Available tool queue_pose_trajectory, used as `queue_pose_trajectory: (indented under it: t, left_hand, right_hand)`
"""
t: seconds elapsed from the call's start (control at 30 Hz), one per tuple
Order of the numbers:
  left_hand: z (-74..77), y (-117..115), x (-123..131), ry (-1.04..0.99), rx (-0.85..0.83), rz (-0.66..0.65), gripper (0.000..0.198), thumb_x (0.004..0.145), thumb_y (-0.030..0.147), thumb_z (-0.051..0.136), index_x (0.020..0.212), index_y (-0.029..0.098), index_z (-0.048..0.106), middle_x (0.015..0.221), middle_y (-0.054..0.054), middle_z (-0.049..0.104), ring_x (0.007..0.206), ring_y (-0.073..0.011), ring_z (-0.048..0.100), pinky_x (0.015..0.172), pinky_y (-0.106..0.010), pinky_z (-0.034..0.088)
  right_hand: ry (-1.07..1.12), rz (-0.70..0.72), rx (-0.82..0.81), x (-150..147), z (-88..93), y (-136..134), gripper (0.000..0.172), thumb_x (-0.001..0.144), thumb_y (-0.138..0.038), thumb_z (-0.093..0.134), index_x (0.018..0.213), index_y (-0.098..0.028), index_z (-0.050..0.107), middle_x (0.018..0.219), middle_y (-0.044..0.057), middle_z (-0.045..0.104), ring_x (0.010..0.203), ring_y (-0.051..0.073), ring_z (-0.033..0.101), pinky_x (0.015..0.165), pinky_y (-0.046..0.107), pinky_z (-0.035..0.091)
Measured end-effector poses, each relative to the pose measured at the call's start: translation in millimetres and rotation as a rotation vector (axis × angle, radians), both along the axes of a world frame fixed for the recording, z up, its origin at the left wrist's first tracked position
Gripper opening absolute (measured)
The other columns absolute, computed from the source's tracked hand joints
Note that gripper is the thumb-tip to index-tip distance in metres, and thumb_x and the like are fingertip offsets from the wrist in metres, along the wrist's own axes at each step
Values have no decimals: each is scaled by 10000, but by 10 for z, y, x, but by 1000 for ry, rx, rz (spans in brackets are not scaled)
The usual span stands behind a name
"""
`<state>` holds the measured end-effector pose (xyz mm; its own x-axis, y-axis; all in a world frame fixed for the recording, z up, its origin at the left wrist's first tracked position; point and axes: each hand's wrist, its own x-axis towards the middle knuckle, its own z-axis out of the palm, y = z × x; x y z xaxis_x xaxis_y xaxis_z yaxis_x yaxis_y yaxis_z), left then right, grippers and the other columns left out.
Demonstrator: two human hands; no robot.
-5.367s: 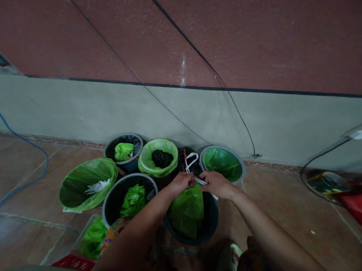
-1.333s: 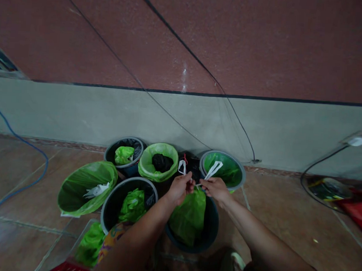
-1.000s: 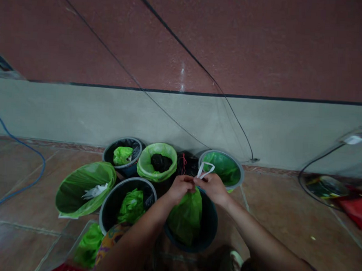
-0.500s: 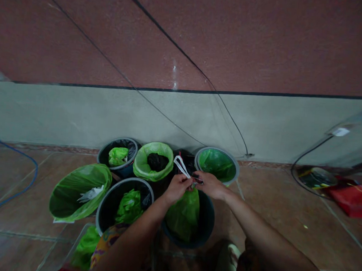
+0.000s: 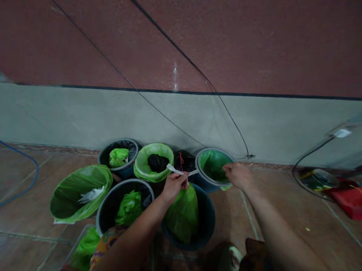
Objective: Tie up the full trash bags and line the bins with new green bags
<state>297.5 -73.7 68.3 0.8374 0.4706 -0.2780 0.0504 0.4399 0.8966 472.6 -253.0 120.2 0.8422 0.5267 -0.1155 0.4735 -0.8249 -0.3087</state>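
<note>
My left hand (image 5: 175, 187) is closed on the gathered neck of a green plastic bag (image 5: 182, 217), and a white strip (image 5: 175, 169) sticks out from its fingers on both sides. The bag hangs inside a dark round bin (image 5: 207, 219) in front of me. My right hand (image 5: 238, 176) is apart from the bag, at the right rim of a grey bin (image 5: 199, 175) lined with green plastic. Its fingers are curled together; what they hold, if anything, is hidden.
To the left stand several bins, among them a green-lined bin (image 5: 70, 190) with white scraps and a dark bin (image 5: 102, 212) holding green plastic. A blue hose (image 5: 32, 179) lies far left. A red dustpan-like object (image 5: 353, 201) and a black cable (image 5: 308, 153) are at right.
My right hand has left the bag's neck and moved right to the grey bin's rim. My left hand stays on the bag, and the white strip now lies flatter across it.
</note>
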Motion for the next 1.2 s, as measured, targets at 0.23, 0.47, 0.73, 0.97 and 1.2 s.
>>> queue_pose_trajectory:
  t: [0.23,0.47,0.73,0.97,1.2]
  left_hand:
    - [-16,-55,8,-44,103,-162,327,687,439,771,775,135,687,608,20,599,533,-88,535,594,-253,470]
    - [-18,-43,0,-22,176,-185,270,715,396,732,786,158,626,596,31,602,497,-88,538,536,-227,425]
    - [43,-93,-9,136,25,-109,156,654,257,715,713,152,615,665,-30,676,589,-136,629,609,-274,495]
    - [-57,-79,-6,62,9,-56,164,532,170,738,630,155,607,545,56,569,509,-71,495,556,-214,395]
    - [-29,-9,8,-13,386,-133,109,611,149,689,714,163,657,667,32,635,628,-101,541,636,-220,414]
  right_hand:
    - [444,326,424,-501,-127,329,614,767,-60,466,1365,-168,554,945,47,750,689,132,653,680,235,490]
    - [337,438,298,-622,-165,464,229,872,-238,530,841,-163,744,825,52,733,767,159,636,690,247,413]
    - [300,343,203,-650,-22,410,236,840,-300,575,781,-168,762,694,29,697,642,136,579,592,234,372]
    - [542,452,125,-679,-120,363,245,843,-274,539,744,-156,729,587,-5,606,513,108,531,504,218,339]
    - [279,492,85,-643,-104,412,205,837,-201,566,739,-178,744,726,28,691,671,136,584,603,234,347]
